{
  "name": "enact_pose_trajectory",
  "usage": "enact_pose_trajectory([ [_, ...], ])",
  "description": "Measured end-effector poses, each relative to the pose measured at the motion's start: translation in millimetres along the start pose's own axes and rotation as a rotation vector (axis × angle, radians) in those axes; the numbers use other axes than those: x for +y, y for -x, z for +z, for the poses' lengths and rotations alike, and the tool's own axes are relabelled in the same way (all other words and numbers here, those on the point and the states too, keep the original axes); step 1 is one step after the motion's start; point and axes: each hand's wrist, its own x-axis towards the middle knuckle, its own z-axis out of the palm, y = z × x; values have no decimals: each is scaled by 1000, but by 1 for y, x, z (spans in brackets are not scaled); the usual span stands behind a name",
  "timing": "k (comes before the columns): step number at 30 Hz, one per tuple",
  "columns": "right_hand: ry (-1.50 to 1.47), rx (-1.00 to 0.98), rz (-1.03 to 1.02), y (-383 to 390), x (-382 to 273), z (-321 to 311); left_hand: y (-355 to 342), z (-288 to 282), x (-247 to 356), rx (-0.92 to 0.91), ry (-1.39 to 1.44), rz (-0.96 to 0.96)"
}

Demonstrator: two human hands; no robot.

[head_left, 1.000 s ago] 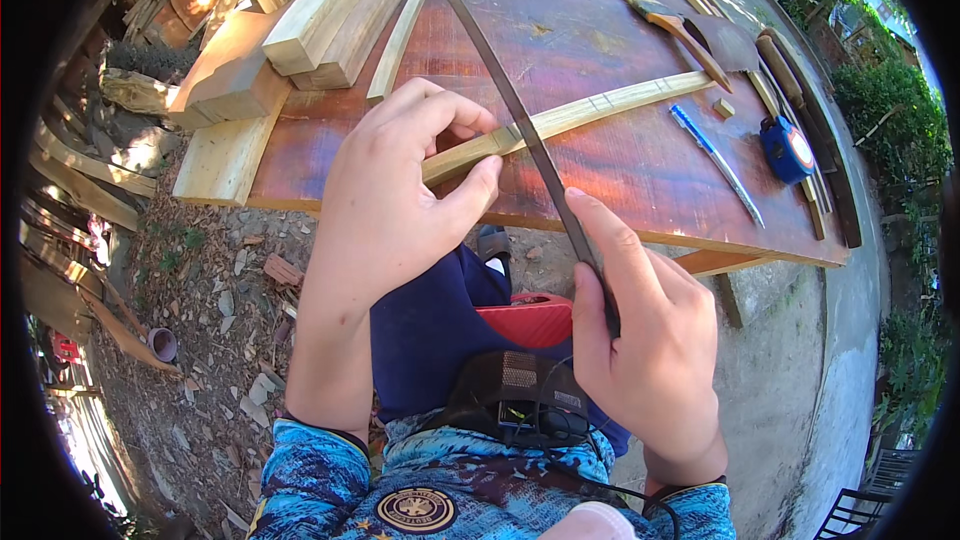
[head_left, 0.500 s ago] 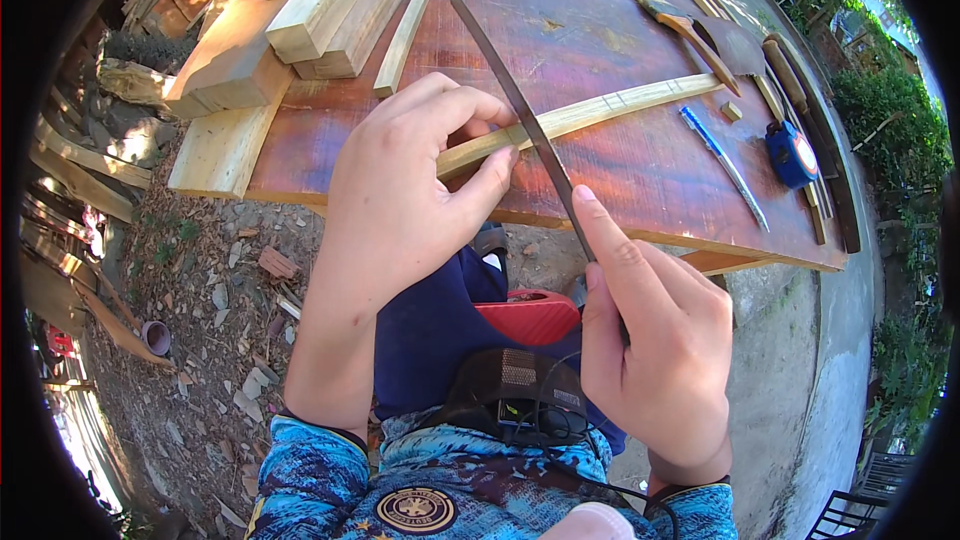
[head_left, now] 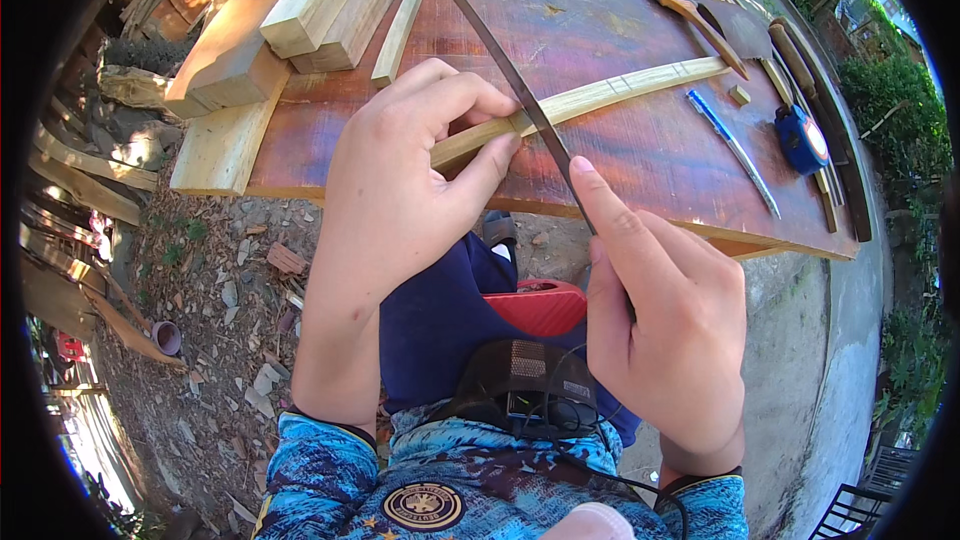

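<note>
Outdoors on a reddish-brown surface (head_left: pixel 620 30), the pale wood strip (head_left: pixel 610 92) lies pinned near the front edge by the left hand (head_left: pixel 400 190), fingers curled over it. Right hand (head_left: pixel 665 330) grips a long metal file (head_left: pixel 505 70), index finger stretched along it, angled across the strip.

Reddish workbench (head_left: pixel 620 155): planks (head_left: pixel 330 0), strip (head_left: pixel 620 90), pen (head_left: pixel 732 152), tape measure (head_left: pixel 802 138).
</note>
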Motion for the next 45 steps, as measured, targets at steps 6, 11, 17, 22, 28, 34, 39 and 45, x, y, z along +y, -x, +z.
enact_pose_trajectory([
  [6,1,-61,8,1,3,-3,0,1,0,13,5,1],
  [11,42,-108,31,2,2,-3,0,1,-2,17,-20,6],
  [17,29,-104,38,6,1,-13,0,4,-3,34,-20,11],
  [22,58,-129,57,18,-6,-25,1,3,-2,24,-19,8],
  [28,114,-139,131,36,-16,-33,1,1,-2,29,-5,-4],
  [34,106,-124,157,44,-16,-34,-1,0,-2,-6,-13,-15],
  [39,60,-97,109,31,-10,-25,0,-2,-5,-17,7,-24],
  [45,12,-59,75,15,-3,-11,0,0,-4,-9,3,-35],
])
